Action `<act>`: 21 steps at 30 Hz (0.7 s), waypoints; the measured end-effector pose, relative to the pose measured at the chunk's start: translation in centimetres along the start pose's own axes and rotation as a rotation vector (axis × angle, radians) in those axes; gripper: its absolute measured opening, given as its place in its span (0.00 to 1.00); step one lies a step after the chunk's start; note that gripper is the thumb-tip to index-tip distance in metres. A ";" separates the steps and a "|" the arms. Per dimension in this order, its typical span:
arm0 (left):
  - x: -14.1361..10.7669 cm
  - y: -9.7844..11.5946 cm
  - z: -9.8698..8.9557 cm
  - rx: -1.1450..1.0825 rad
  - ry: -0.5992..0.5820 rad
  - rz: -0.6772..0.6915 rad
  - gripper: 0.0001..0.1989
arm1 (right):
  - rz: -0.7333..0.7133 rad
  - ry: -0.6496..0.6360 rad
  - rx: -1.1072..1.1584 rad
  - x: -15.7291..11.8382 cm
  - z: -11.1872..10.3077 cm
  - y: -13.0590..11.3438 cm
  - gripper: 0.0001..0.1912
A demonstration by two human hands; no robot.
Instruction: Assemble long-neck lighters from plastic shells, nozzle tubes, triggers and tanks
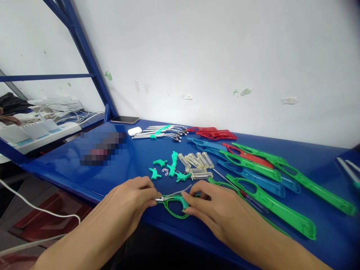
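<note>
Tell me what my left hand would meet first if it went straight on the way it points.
Past the silver tube it pinches, your left hand would likely meet the green looped handle, then the right hand; depth is unclear.

Right grip (215,204) hides part of a green frame (170,213); a dark object (104,149) is pixelated beyond recognition; pale rods (346,170) run off the right edge

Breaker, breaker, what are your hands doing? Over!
Left hand pinching silver tube. Right hand on teal piece at green frame. Loose teal pieces just beyond. Over.
</note>
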State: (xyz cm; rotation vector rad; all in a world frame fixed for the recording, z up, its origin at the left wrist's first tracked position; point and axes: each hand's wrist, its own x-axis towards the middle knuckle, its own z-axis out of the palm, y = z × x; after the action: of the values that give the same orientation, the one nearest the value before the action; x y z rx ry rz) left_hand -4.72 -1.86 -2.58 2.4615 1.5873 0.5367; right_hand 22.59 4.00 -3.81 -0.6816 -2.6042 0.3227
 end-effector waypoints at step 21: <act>1.4 2.2 2.6 -0.124 0.103 0.157 0.17 | 0.057 -0.039 0.051 -0.2 -0.1 -0.1 0.10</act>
State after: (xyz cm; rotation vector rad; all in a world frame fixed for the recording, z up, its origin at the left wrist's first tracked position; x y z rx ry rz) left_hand -1.36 -1.42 -3.96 2.5139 1.3562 0.7732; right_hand 22.76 3.82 -3.73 -0.7401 -2.6076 0.4219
